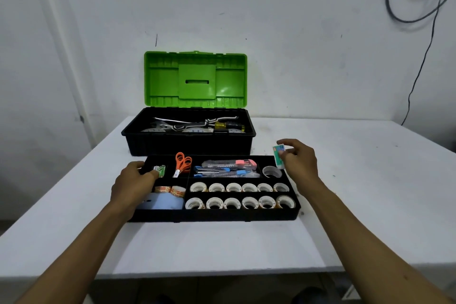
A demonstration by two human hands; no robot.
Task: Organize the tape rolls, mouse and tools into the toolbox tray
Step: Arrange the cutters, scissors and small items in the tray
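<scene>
The black toolbox tray (222, 215) lies on the white table in front of the toolbox. Two rows of several white tape rolls (240, 195) fill its right compartments. Orange scissors (182, 163), several utility knives (229, 168), a grey tape roll (271, 171), two printed tape rolls (170, 190) and a light blue mouse (162, 201) lie in other compartments. My left hand (133, 185) holds a small green and white packet (160, 170) in the tray's far-left compartment. My right hand (299, 158) holds a small green and white box (279, 155) above the tray's far-right corner.
The black toolbox (190, 143) stands behind the tray with its green lid (196, 79) up, with a yellow-handled screwdriver (228, 126) and other tools inside. A wall rises behind the table. Cables (419, 61) hang at the right. The table's front edge (222, 271) is near me.
</scene>
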